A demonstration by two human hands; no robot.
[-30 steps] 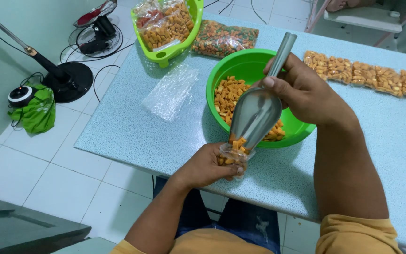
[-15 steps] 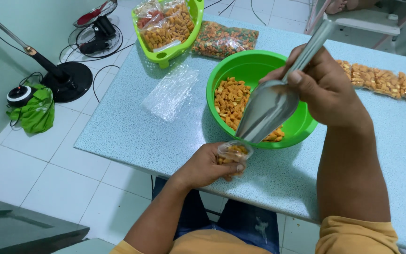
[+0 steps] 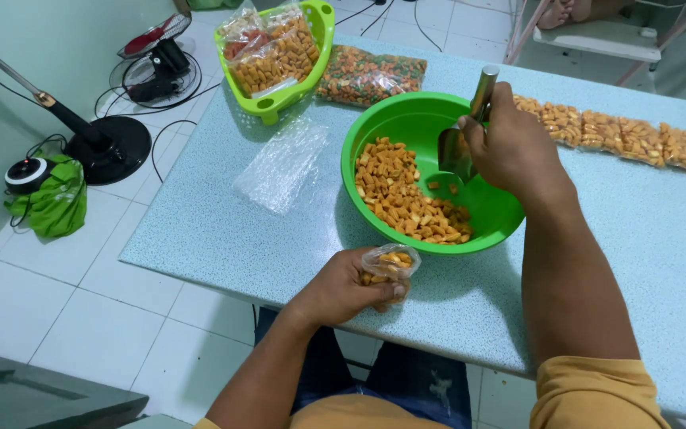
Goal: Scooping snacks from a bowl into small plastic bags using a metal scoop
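Head view, near to far. Nearest us, the left hand (image 3: 341, 287) sits at the desk (image 3: 224, 230) edge, fingers curled around a small clear bag (image 3: 389, 264) partly filled with orange snack pieces, mouth of the bag facing up and toward the bowl. Just beyond it, the green bowl (image 3: 406, 127) holds a heap of the same orange snacks (image 3: 402, 195), piled on its left and near side. The right hand (image 3: 510, 147) is over the bowl's right half, closed tight around the handle of a metal scoop (image 3: 458, 143); the scoop's long axis runs steeply up and away, blade down inside the bowl, touching or just above the snacks, we cannot tell which. So the bag lies down-left of the scoop, near but apart, and the left hand is the one nearer to it. Left of the bowl, a flat stack of empty clear bags (image 3: 279, 163). Farther back, a green basket (image 3: 279, 52) with filled packs, a mixed-colour snack pack (image 3: 371, 75) beside it, and a row of small sealed packs (image 3: 621, 139) at far right.
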